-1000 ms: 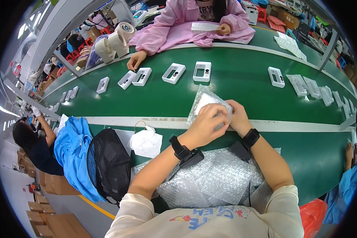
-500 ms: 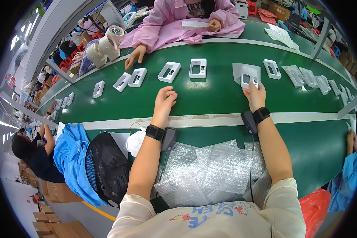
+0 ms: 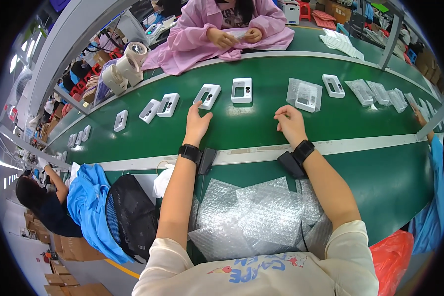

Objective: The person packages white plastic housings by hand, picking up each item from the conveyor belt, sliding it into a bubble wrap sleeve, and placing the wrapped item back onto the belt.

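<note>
My left hand (image 3: 198, 123) has its fingers apart. Its fingertips reach the near edge of a white rectangular plastic housing (image 3: 212, 92) with an oblong opening and dark round spots. My right hand (image 3: 291, 122) holds nothing visible; its fingers are loosely curled with a gap to the thumb. Just beyond it, a clear bubble-wrap pouch (image 3: 294, 87) lies on the green table with a white housing (image 3: 306, 98) in or on it; I cannot tell which. Another white housing (image 3: 242, 96) lies between my hands. Flat bubble-wrap pouches (image 3: 246, 217) are piled in front of my body.
More white housings (image 3: 167, 105) run leftward along the green surface (image 3: 153, 133). Wrapped pieces (image 3: 360, 92) lie at the right. A pale rail (image 3: 251, 154) crosses before me. Opposite, a person in pink (image 3: 197, 29) handles something small. A black mesh bag (image 3: 133, 212) sits left.
My right hand has let go of the wrapped housing and drawn back left. My left hand has moved forward to a white housing. The person opposite has brought both hands together.
</note>
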`<action>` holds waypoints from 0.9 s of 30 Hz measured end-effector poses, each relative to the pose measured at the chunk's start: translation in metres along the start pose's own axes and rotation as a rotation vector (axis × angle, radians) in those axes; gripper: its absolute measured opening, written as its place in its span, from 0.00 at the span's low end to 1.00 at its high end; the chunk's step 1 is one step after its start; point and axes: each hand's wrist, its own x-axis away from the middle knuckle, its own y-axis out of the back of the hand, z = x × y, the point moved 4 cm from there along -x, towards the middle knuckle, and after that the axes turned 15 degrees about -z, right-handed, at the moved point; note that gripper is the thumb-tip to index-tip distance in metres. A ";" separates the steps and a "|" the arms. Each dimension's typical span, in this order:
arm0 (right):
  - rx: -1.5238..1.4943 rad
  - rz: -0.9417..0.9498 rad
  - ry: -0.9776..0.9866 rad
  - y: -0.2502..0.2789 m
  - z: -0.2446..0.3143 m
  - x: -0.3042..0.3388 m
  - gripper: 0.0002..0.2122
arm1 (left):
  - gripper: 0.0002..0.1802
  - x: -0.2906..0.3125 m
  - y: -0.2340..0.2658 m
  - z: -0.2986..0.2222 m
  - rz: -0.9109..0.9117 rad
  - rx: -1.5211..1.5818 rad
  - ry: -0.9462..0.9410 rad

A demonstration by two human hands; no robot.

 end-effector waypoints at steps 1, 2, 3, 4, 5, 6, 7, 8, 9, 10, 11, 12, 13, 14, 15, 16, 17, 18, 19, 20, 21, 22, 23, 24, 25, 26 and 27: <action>0.011 0.000 -0.005 0.000 0.000 0.001 0.03 | 0.26 -0.002 -0.004 -0.004 -0.012 -0.161 -0.131; 0.020 0.001 -0.011 0.000 0.000 0.002 0.03 | 0.27 -0.004 -0.007 -0.007 -0.026 -0.324 -0.263; 0.027 0.003 -0.018 0.000 0.000 0.003 0.03 | 0.27 -0.006 -0.009 -0.008 -0.022 -0.322 -0.270; 0.023 -0.003 -0.018 -0.002 0.000 0.003 0.03 | 0.27 -0.007 -0.010 -0.006 -0.002 -0.436 -0.280; 0.028 0.010 -0.017 -0.006 0.000 0.004 0.03 | 0.27 -0.009 -0.010 -0.005 0.017 -0.552 -0.289; 0.037 0.022 -0.016 -0.006 0.001 0.003 0.03 | 0.26 -0.008 -0.012 -0.009 0.036 -0.664 -0.297; 0.046 0.036 -0.014 -0.005 0.002 0.003 0.03 | 0.26 -0.008 -0.012 -0.014 0.038 -0.664 -0.301; 0.043 0.034 -0.014 -0.003 0.002 0.002 0.03 | 0.24 -0.008 -0.012 -0.018 0.069 -0.692 -0.304; 0.016 0.079 -0.040 -0.003 0.002 0.002 0.03 | 0.22 -0.007 -0.011 -0.021 0.100 -0.720 -0.305; -0.011 0.125 -0.066 -0.003 0.003 0.003 0.03 | 0.20 -0.006 -0.010 -0.025 0.130 -0.749 -0.306; -0.042 0.173 -0.091 -0.005 0.004 0.004 0.03 | 0.20 -0.004 -0.007 -0.027 0.127 -0.754 -0.309; -0.047 0.174 -0.090 -0.006 0.005 0.005 0.03 | 0.18 0.000 -0.007 -0.031 0.153 -0.749 -0.341; -0.047 0.245 -0.113 -0.010 0.005 0.008 0.04 | 0.15 0.006 -0.008 -0.036 0.182 -0.744 -0.372; -0.046 0.316 -0.136 -0.015 0.006 0.011 0.05 | 0.13 0.012 -0.008 -0.041 0.211 -0.738 -0.403; -0.044 0.387 -0.159 -0.020 0.006 0.015 0.07 | 0.13 0.018 -0.007 -0.044 0.212 -0.740 -0.404; -0.044 0.384 -0.162 -0.023 0.010 0.020 0.07 | 0.12 0.026 -0.003 -0.058 0.240 -0.661 -0.398; -0.110 0.372 -0.233 -0.026 0.013 0.027 0.11 | 0.11 0.034 0.000 -0.072 0.267 -0.581 -0.389; -0.175 0.367 -0.302 -0.032 0.017 0.037 0.15 | 0.09 0.043 0.004 -0.082 0.289 -0.503 -0.376; -0.237 0.359 -0.371 -0.033 0.019 0.042 0.19 | 0.09 0.053 0.004 -0.086 0.288 -0.500 -0.371; -0.231 0.362 -0.375 -0.032 0.016 0.044 0.19 | 0.09 0.067 0.001 -0.094 0.284 -0.399 -0.477; -0.248 0.407 -0.399 -0.034 0.012 0.045 0.22 | 0.09 0.076 -0.002 -0.104 0.273 -0.296 -0.583; -0.264 0.453 -0.426 -0.036 0.007 0.046 0.24 | 0.09 0.080 -0.005 -0.107 0.268 -0.296 -0.572; -0.281 0.498 -0.458 -0.039 0.003 0.048 0.27 | 0.09 0.086 -0.007 -0.113 0.290 -0.262 -0.614; -0.273 0.504 -0.471 -0.038 -0.001 0.048 0.27 | 0.09 0.092 -0.009 -0.116 0.312 -0.229 -0.652; -0.250 0.506 -0.447 -0.036 -0.004 0.043 0.26 | 0.09 0.097 -0.010 -0.117 0.337 -0.196 -0.688; -0.231 0.506 -0.431 -0.035 -0.007 0.040 0.24 | 0.09 0.097 -0.010 -0.115 0.348 -0.200 -0.665; -0.210 0.507 -0.421 -0.035 -0.009 0.039 0.23 | 0.08 0.095 -0.009 -0.116 0.330 -0.157 -0.718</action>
